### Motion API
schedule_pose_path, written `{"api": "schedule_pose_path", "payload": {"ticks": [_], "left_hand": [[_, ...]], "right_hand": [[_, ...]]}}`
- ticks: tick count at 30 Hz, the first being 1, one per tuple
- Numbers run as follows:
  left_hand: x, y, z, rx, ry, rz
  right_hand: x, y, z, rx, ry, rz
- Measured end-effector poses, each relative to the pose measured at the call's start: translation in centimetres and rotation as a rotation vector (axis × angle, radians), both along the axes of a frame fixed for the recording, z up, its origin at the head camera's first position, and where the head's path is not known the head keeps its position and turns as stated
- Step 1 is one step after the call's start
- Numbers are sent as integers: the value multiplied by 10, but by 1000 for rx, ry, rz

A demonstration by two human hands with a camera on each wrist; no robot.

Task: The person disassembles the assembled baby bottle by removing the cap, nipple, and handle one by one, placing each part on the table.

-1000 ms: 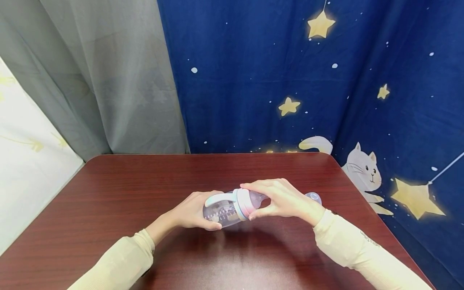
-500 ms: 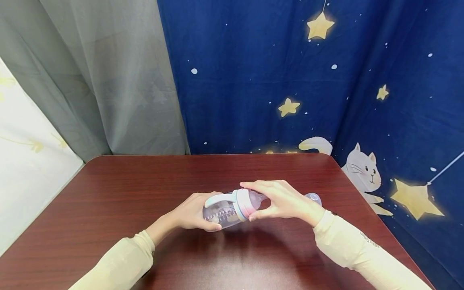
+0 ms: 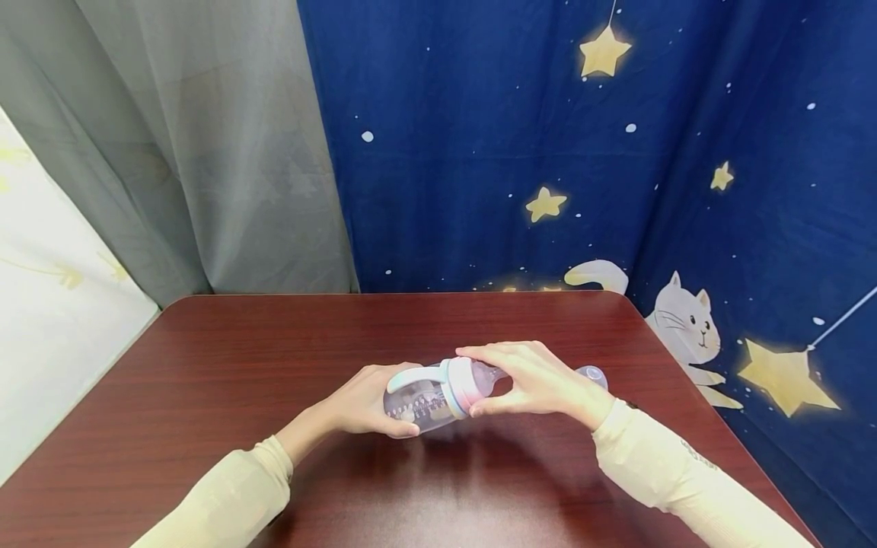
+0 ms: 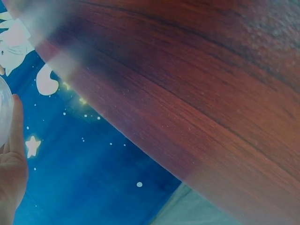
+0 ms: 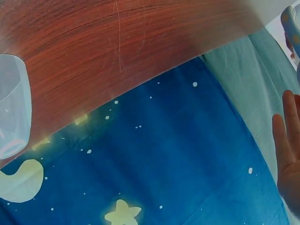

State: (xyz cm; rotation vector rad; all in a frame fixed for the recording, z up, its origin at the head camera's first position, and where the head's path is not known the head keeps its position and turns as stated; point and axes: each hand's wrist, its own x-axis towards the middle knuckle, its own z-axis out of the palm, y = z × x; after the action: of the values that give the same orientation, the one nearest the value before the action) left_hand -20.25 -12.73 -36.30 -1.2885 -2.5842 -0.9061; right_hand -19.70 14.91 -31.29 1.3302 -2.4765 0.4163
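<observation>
While tilted bottle [image 3: 426, 405] is gripped by left hand [image 3: 370, 399] | collar [image 3: 465, 383] (pink-and-white) is held by right hand [image 3: 526, 377]

Pale cream L sleeve [image 3: 222, 495] & R sleeve [image 3: 674, 468] worn; L hand [image 3: 370, 399] & R hand [image 3: 534, 380] left bare.
Sleeves seen approx. 7 & 4 o'clock, head view; fabric bulged nr. snug cuffs [image 3: 275, 455]. Sm. dk. print [image 3: 697, 452], illegible, borne along R sleeve's 1 o'clock edge.
</observation>
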Motion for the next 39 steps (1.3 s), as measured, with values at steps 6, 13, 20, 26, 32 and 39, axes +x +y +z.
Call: {"api": "schedule_pose_path", "payload": {"ticks": [6,13,20,26,32,39], "left_hand": [[0,0,0,-6,13,3],[0,-1,1,-4,10,-7],[0,-1,1,2,13,-10],[1,0,1,11,-5,-5],[0,0,1,25,-13,-7],[0,-1,0,22,20,-5]], "right_hand": [[-1,-1,1,-3,1,28],[-3,0,2,-21,11,85],[-3,1,2,-42,24,124],[-2,1,2,-23,3,80],[-2,1,3,-19,-11,53],[-2,0,3,-20,-17,51]]}}
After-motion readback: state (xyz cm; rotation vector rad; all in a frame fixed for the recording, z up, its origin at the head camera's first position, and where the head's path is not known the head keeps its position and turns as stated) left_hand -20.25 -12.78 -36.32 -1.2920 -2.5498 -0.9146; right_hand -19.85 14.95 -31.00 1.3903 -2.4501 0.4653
